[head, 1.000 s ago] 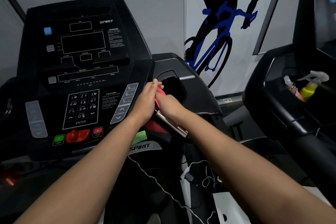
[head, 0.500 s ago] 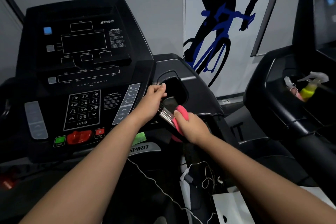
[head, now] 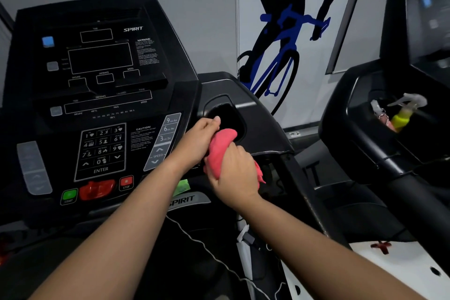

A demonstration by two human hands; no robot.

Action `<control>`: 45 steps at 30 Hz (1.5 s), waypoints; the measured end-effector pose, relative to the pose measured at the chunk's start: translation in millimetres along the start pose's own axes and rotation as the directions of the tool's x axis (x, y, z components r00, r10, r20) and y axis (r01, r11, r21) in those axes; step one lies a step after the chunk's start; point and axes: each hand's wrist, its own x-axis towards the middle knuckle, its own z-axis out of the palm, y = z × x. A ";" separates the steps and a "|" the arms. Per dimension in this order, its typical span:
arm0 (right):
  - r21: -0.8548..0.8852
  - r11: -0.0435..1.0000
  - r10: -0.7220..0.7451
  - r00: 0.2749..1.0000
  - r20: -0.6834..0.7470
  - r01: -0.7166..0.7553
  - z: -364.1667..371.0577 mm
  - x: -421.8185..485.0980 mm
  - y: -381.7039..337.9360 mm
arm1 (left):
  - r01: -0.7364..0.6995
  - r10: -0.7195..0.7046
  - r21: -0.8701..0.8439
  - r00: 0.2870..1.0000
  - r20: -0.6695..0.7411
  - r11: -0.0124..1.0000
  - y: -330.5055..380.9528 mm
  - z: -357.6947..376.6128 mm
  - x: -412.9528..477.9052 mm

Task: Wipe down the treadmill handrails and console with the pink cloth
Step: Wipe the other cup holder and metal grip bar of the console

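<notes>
The black treadmill console point(head: 102, 61) fills the left half of the view, with its keypad and red stop key low down. My right hand point(head: 235, 173) grips the bunched pink cloth point(head: 222, 145) and has it wrapped over the short handrail grip just right of the speed keys, so the metal bar is hidden. My left hand point(head: 198, 139) sits right above it beside the cup holder point(head: 230, 114). Its fingers curl round the upper end of that grip and its thumb touches the cloth.
A second treadmill point(head: 365, 134) stands close on the right, with a yellow spray bottle point(head: 401, 117) lying in its tray. A thin white cable point(head: 194, 238) hangs below the console. A cyclist decal point(head: 280, 56) covers the wall behind.
My right hand slid down the metal grip with the cloth, then came back up and now covers the bar. My left hand has stayed at the top of the grip.
</notes>
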 end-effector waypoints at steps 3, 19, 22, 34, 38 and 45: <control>-0.089 0.992 -0.091 0.994 -0.057 0.085 9.0 -12.7 17.7 | 0.000 0.000 0.008 1.000 0.004 1.000 0.9 1.5 0.6; 0.342 0.909 0.261 0.965 -0.026 -0.237 -18.3 15.6 -21.0 | -0.031 0.030 0.024 0.999 0.030 0.999 8.5 -0.8 -5.3; 0.180 0.981 0.100 0.987 -0.128 -0.076 -3.6 -8.2 -1.1 | -0.055 0.053 0.016 0.996 0.077 0.998 10.2 0.8 -6.7; 0.317 0.798 0.369 0.832 0.415 -0.513 -16.3 8.8 31.2 | 0.016 -0.029 0.132 0.995 0.098 0.991 12.1 0.5 -10.5; 0.372 0.891 0.282 0.959 -0.009 -0.259 -0.2 -27.7 26.5 | 0.015 -0.027 0.200 0.998 0.058 0.980 11.6 -0.7 -11.0; 0.478 0.796 0.386 0.920 0.073 -0.372 15.1 -33.8 67.5 | 0.035 -0.051 0.235 0.997 0.061 0.971 17.5 -1.4 -16.1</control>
